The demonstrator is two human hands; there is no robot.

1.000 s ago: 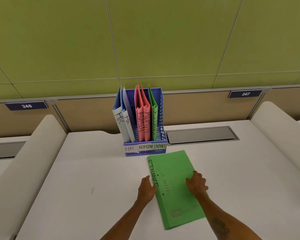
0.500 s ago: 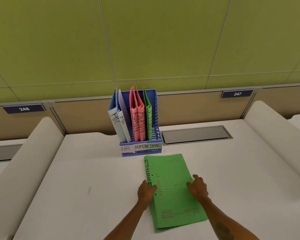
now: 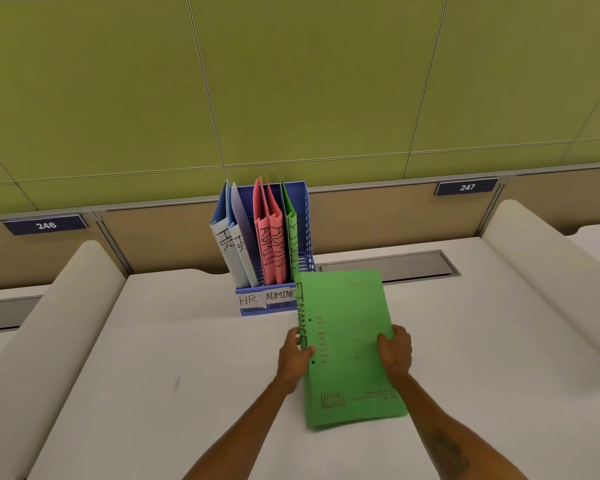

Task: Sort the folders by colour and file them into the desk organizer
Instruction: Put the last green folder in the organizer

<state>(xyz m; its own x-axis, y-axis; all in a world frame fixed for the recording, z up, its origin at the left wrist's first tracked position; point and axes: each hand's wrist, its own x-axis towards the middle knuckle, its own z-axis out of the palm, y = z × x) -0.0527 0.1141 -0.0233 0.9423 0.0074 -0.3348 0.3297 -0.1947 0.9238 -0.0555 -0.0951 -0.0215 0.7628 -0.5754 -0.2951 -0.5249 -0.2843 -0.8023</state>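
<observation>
1. While both my grips hold it by its long edges, the green folder (image 3: 347, 306) faces up at me over the white surface (image 3: 187, 375), with "FINANCE" handwritten down its left edge.
2. My left grip (image 3: 293, 358) is closed on the folder's left edge. The thumb lies on the cover, and the fingers are tucked underneath, out of sight.
3. My right grip (image 3: 395, 351) is closed on the right edge about level with the left one, thumb on the cover and fingers curled round the side.
4. The folder's far end overlaps the front right corner of the blue desk organizer (image 3: 303, 216) and hides most of the right-hand label. I cannot tell whether the folder touches the organizer.
5. The organizer stands upright at the back of the surface, against the tan partition (image 3: 153, 244).
6. Its left compartment, labelled HR (image 3: 248, 299), holds two blue folders (image 3: 222, 237) leaning left, each marked "HR".
7. Its middle compartment, labelled ADMIN (image 3: 279, 295), holds two pink folders (image 3: 265, 244) marked "ADMIN".
8. Its right compartment holds one filed green folder (image 3: 291, 233) standing against the pink ones.
9. A grey hatch (image 3: 385, 266) is set into the surface just right of the organizer.
10. Number plates 246 (image 3: 45, 225) and 247 (image 3: 466, 187) sit on the partition, below green wall panels (image 3: 291, 81).
</observation>
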